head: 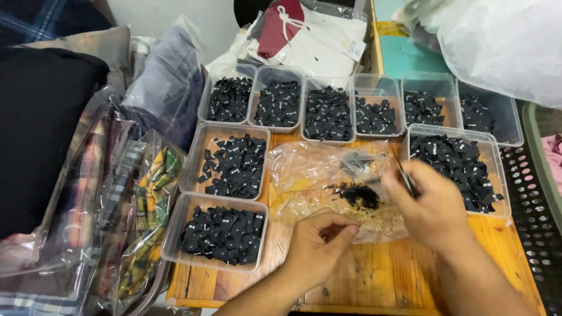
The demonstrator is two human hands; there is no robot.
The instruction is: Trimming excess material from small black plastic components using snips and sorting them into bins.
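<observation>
1. The clear plastic bag lies at the tabletop's middle, a small heap of black fabric labels on it: light, limp, slippery; best pinched at an edge.
2. Left hand rests curled, thumb to forefinger, at the bag's near edge; whether it holds anything, I cannot tell.
3. Right hand hovers blurred, pinching a thin dark tool.

Bagged plaid fabric lay at lower left; a white plastic bag filled the upper right corner.
</observation>
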